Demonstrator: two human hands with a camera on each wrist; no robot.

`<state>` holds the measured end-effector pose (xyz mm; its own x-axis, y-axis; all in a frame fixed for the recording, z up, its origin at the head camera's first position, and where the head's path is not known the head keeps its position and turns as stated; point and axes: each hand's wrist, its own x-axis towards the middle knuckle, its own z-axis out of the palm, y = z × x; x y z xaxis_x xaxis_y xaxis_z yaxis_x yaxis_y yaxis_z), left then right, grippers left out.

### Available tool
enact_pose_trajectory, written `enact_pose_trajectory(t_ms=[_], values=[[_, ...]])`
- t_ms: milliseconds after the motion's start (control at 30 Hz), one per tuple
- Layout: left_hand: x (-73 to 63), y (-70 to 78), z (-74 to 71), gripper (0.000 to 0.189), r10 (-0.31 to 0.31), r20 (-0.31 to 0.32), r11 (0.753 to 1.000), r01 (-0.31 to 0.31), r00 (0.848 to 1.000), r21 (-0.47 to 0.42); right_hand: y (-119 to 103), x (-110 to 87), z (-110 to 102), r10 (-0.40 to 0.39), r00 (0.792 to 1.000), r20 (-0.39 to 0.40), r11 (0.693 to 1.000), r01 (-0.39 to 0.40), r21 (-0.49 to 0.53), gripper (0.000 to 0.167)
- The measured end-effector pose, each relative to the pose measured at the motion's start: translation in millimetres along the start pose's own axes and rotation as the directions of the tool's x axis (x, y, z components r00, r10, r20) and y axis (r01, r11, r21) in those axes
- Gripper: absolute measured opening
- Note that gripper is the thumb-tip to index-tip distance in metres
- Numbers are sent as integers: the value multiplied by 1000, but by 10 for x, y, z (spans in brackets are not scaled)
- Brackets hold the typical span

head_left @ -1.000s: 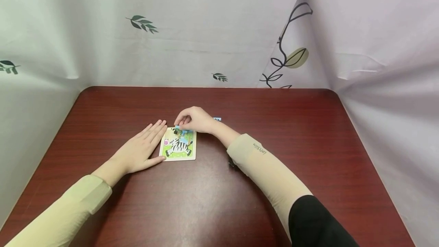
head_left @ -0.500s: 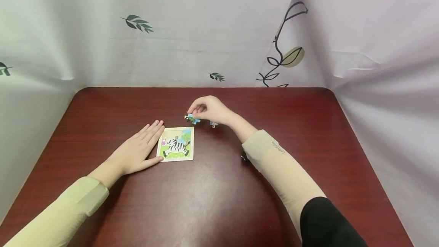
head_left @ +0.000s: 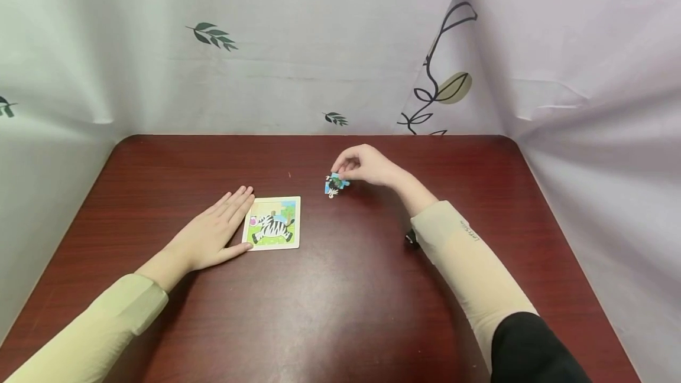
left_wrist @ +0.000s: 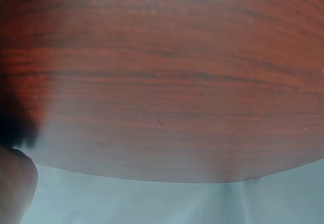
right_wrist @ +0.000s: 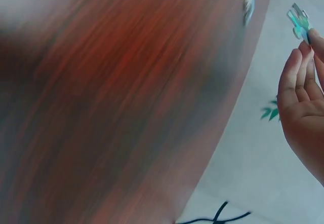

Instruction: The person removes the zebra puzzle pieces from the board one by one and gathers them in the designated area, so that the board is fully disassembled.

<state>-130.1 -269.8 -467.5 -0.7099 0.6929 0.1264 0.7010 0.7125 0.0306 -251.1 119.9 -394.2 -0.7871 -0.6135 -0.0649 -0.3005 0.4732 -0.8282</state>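
A zebra jigsaw puzzle (head_left: 272, 226) in a pale square frame lies left of the table's middle. My left hand (head_left: 213, 235) lies flat with its fingers straight, its fingertips and thumb at the frame's left edge. Between thumb and fingers, my right hand (head_left: 367, 165) pinches a blue-and-green puzzle piece (head_left: 337, 182), raised in the right wrist view (right_wrist: 299, 24). A second puzzle piece (right_wrist: 249, 3) rests on the table; in the head view it sits just by the held one and is partly hidden. The left wrist view catches only a bit of the left hand (left_wrist: 17, 186).
The dark red wooden table (head_left: 319, 312) ends at a far edge against a pale curtain (head_left: 292, 46) with leaf prints. A small black object (head_left: 411, 238) shows at the right sleeve's cuff.
My right hand has lifted the puzzle piece off the puzzle's top and carried it rightward, close to the second piece. The puzzle's upper part is uncovered. My left hand has stayed in place.
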Motion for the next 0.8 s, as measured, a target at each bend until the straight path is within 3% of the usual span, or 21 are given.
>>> enact_pose_trajectory(t_ms=[367, 800], values=[[-11, -22, 12, 98, 1, -1, 1000, -1, 1000, 6, 244, -111, -197, 74, 995, 72, 995, -70, -66, 12], [-4, -11, 17, 97, -4, 0, 1000, 4, 1000, -2, 440, -92, -206, 95, 990, 106, 990, -82, -118, 10]])
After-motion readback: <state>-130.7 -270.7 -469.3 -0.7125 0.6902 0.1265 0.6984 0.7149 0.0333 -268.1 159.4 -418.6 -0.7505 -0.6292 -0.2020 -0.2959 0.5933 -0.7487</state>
